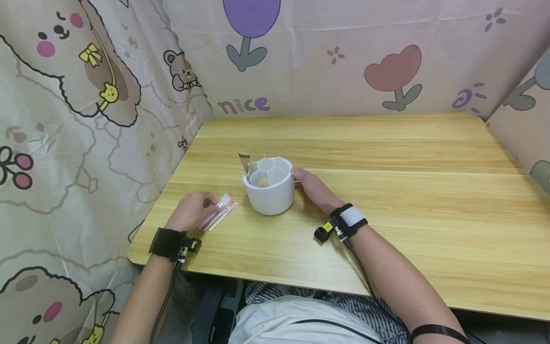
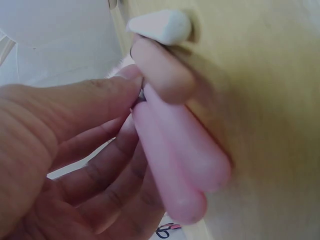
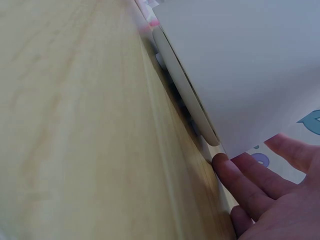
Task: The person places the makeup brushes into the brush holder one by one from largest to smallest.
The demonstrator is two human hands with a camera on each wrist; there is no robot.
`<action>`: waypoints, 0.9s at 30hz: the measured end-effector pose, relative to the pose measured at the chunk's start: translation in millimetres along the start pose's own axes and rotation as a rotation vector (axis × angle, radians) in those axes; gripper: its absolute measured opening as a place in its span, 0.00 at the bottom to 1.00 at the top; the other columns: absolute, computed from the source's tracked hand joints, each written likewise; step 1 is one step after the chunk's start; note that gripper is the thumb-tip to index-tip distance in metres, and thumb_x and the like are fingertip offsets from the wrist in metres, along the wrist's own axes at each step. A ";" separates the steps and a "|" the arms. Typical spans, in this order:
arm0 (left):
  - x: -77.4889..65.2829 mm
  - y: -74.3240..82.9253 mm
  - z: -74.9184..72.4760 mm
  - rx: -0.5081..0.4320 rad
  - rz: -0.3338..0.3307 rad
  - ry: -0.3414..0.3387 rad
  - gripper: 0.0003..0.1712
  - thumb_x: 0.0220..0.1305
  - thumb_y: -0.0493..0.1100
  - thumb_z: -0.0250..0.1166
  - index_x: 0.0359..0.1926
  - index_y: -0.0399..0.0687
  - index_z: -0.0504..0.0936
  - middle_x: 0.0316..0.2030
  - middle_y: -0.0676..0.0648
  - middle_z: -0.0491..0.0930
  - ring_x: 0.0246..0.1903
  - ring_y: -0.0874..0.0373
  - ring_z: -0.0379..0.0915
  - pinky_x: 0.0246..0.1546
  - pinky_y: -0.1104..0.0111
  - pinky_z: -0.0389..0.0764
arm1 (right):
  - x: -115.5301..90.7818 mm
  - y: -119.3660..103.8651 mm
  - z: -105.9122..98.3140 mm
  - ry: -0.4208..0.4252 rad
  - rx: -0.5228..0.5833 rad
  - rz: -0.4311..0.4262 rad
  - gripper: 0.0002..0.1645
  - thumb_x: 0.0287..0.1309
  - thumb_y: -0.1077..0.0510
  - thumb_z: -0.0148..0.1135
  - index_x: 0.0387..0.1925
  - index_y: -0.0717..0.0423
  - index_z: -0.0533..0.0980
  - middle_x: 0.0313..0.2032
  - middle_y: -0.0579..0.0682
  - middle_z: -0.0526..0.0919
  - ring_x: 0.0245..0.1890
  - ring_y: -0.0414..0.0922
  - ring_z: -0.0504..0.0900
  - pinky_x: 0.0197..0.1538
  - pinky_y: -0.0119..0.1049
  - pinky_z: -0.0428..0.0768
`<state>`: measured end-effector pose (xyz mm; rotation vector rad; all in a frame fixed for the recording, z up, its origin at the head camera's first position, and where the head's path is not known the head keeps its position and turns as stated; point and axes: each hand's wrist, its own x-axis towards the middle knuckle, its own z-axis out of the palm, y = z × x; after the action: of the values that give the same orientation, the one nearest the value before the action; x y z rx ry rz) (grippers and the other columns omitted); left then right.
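Observation:
My left hand (image 1: pixel 193 210) pinches a small bunch of makeup brushes (image 1: pixel 218 210) between thumb and fingers, low over the table's left side. In the left wrist view two pink brush handles (image 2: pixel 172 145) and a tan handle (image 2: pixel 167 75) stick out past the fingertips, with a white rounded end (image 2: pixel 167 26) beside them. A white round organizer (image 1: pixel 270 196) with inner compartments stands to the right of the brushes. My right hand (image 1: pixel 315 188) rests against its right side, with loosely extended fingers (image 3: pixel 250 187) at the lower edge of its wall.
A tan-and-brown flat piece (image 1: pixel 245 162) stands up in the organizer's left side, near a round beige item (image 1: pixel 263 181) inside. The wooden table (image 1: pixel 408 215) has its front edge close to the person's lap. Patterned curtains (image 1: pixel 301 62) hang behind and at both sides.

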<state>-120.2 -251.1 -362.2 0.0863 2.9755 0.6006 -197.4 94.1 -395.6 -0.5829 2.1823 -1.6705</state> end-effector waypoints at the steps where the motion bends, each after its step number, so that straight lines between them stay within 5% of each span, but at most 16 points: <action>1: -0.1 -0.2 0.3 0.001 0.002 0.003 0.13 0.69 0.45 0.69 0.48 0.41 0.88 0.41 0.40 0.89 0.39 0.50 0.83 0.43 0.56 0.85 | 0.0 -0.1 0.1 0.000 0.000 0.000 0.37 0.77 0.32 0.33 0.76 0.43 0.65 0.75 0.48 0.69 0.75 0.52 0.68 0.81 0.54 0.63; 18: -2.2 1.6 -3.6 0.008 0.042 0.065 0.11 0.70 0.43 0.67 0.47 0.40 0.87 0.40 0.40 0.89 0.37 0.50 0.83 0.41 0.57 0.84 | 4.5 0.1 0.6 0.042 0.002 0.088 0.46 0.73 0.22 0.24 0.75 0.38 0.66 0.75 0.49 0.70 0.72 0.54 0.74 0.84 0.55 0.53; 27: -2.2 0.7 -2.1 0.000 0.050 0.076 0.10 0.69 0.42 0.67 0.46 0.40 0.87 0.38 0.41 0.89 0.37 0.50 0.84 0.40 0.57 0.84 | 2.3 -1.8 1.5 0.061 -0.017 0.116 0.41 0.75 0.25 0.27 0.75 0.37 0.67 0.74 0.51 0.71 0.72 0.55 0.72 0.83 0.58 0.55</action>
<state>-118.3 -251.5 -359.8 0.1416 3.0553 0.6228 -198.4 91.3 -394.2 -0.4066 2.2295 -1.6304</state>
